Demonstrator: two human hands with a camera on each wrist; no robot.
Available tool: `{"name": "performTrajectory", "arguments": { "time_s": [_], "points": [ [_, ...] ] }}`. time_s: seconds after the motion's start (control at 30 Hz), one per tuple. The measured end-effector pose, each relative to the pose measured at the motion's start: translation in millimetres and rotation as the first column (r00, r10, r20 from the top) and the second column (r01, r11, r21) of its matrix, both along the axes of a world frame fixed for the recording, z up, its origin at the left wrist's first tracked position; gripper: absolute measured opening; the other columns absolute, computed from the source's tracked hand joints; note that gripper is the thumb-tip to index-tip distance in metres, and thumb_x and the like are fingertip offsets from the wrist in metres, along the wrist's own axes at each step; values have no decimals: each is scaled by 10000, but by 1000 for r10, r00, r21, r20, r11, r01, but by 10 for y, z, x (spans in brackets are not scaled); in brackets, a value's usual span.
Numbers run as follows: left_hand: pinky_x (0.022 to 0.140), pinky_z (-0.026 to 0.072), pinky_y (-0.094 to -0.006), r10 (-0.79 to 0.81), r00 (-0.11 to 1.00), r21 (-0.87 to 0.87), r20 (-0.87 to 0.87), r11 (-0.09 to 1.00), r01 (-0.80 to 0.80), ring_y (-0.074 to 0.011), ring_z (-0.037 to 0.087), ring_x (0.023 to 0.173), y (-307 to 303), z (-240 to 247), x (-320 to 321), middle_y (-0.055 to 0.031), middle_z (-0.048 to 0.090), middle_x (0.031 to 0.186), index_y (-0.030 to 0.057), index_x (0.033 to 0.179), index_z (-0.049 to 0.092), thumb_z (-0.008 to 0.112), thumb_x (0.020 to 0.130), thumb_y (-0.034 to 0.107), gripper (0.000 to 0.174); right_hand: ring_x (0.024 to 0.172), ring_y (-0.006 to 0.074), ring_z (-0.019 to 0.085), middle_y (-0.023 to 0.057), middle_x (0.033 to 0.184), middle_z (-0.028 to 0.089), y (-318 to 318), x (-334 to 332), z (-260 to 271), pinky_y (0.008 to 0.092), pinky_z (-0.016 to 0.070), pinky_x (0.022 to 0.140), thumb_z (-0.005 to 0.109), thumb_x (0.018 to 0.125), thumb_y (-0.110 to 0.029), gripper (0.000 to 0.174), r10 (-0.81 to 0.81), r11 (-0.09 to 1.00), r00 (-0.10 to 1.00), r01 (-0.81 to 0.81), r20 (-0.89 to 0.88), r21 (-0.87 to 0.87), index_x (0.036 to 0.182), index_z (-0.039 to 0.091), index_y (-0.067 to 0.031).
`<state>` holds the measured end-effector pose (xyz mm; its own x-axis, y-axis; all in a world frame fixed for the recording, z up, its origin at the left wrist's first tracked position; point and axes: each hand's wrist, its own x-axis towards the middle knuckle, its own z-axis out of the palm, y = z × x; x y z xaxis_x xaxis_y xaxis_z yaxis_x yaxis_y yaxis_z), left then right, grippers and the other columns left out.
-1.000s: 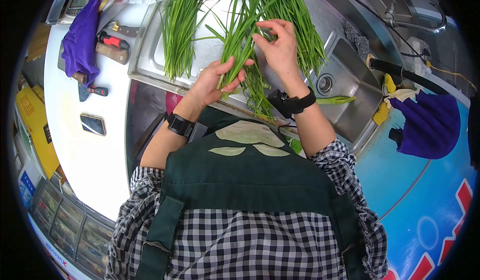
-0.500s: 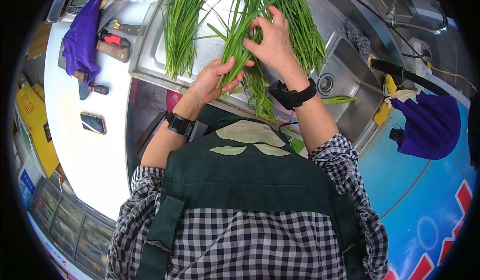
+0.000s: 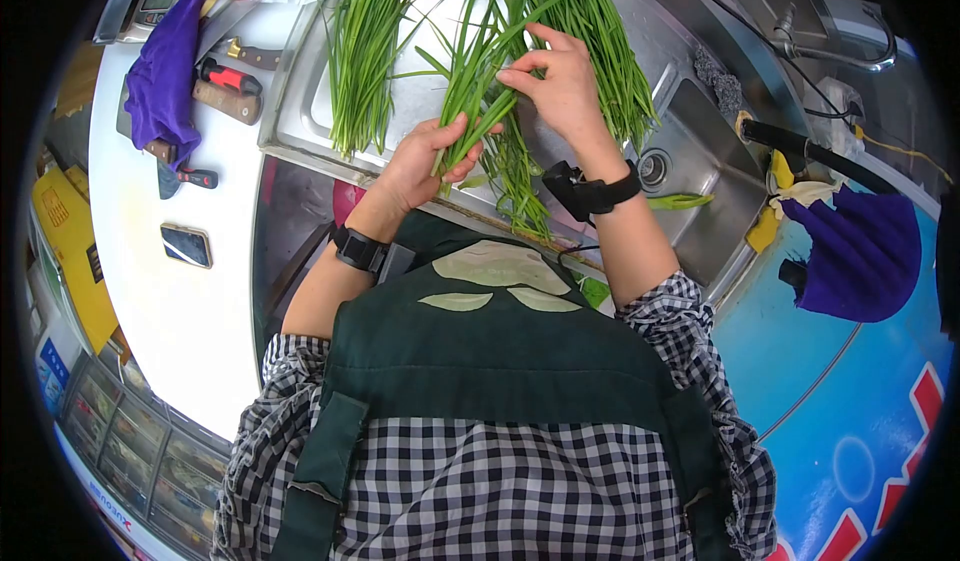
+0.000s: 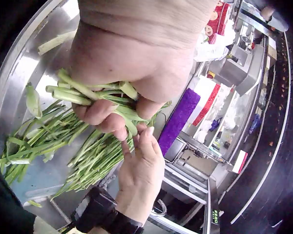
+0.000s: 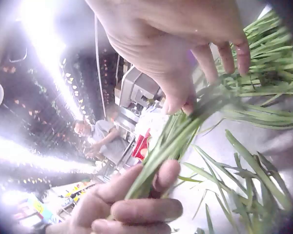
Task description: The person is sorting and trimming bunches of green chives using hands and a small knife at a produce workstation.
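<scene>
My left hand (image 3: 425, 166) grips a small bunch of garlic chives (image 3: 478, 91) near its pale stalk ends, the leaves pointing away from my body. Those stalk ends (image 4: 68, 95) stick out beside the palm in the left wrist view. Thumb and forefinger of my right hand (image 3: 568, 96) pinch at the bunch's right side, a little above the left hand; the other fingers are spread loosely. Two larger piles of chives flank the bunch, a left pile (image 3: 362, 81) and a right pile (image 3: 612, 61). Loose leafy scraps (image 3: 518, 196) lie below, by the sink's front edge.
A steel sink basin (image 3: 690, 191) with a drain is at right, near a faucet (image 3: 850, 56). On the white counter (image 3: 150, 331) at left are knives (image 3: 225, 104), a purple cloth (image 3: 163, 86) and a phone (image 3: 187, 247). Another purple cloth (image 3: 860, 251) hangs right.
My right hand rose slightly along the bunch, then moved back right and down, its fingers drawing closer together. The left hand keeps its grip in nearly the same place.
</scene>
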<state>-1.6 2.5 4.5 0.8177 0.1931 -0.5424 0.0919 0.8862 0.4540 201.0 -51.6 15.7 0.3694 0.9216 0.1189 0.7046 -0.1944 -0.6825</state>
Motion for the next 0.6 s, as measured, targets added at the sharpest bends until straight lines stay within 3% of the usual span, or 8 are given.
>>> {"name": "performTrajectory", "arguments": {
  "time_s": [0.03,0.1,0.23,0.27,0.33,0.37,0.43,0.6],
  "points": [
    [465,321,-202,1,1000,-1,0,1000,-1,-75,427,520,5,-3,-6,-4,528,716,-32,1156,572,445,977,317,412,1115,300,488,161,1258,532,-22,43,8,395,402,939,740,713,-164,117,1,1000,1000,-1,0,-1,763,711,-62],
    [469,315,-204,9,1000,15,-29,1000,-8,-75,416,518,11,-4,-16,1,517,709,-35,1140,574,451,975,316,407,1018,211,550,148,1233,556,-52,108,38,331,415,906,740,754,-164,145,-39,999,815,28,-579,-27,773,702,-26],
    [471,314,-202,-1,1000,19,-31,1000,1,-73,416,523,19,4,-19,4,515,708,-37,1120,579,460,972,303,388,766,108,574,113,1047,640,-146,158,67,244,438,734,713,805,-174,177,-96,991,621,129,-778,-20,765,685,-4],
    [472,313,-201,2,999,25,-38,1000,-1,-71,417,525,21,3,-19,6,514,709,-37,1113,581,465,971,295,379,766,108,574,113,1047,640,-173,179,63,244,438,734,713,805,-174,177,-96,992,620,129,-779,-19,765,685,-4],
    [473,311,-199,5,999,33,-46,999,-3,-70,417,528,28,-4,-23,8,514,709,-37,1107,582,470,971,287,370,622,101,525,46,742,653,-228,179,142,259,408,581,729,788,-243,270,-285,954,756,165,-590,-250,712,673,10],
    [474,309,-197,13,998,33,-64,999,-11,-69,416,530,32,-12,-27,10,513,709,-37,1095,585,476,969,283,360,622,101,525,46,742,653,-260,179,168,259,408,581,729,788,-243,270,-285,954,755,165,-590,-250,712,673,10],
    [475,308,-194,18,997,33,-80,999,-15,-68,415,532,28,-33,-28,12,512,709,-37,1083,587,482,968,278,351,521,71,461,-9,568,582,-318,186,206,251,348,500,699,824,-282,314,-275,957,911,229,-308,-178,701,665,5],
    [473,306,-199,47,995,36,-90,998,-43,-67,407,531,20,-68,-29,14,503,704,-32,1053,590,492,966,279,338,530,55,456,-2,571,572,-429,196,167,234,346,498,686,833,-287,320,-425,890,722,444,-546,-106,672,659,-12]
  ]
}}
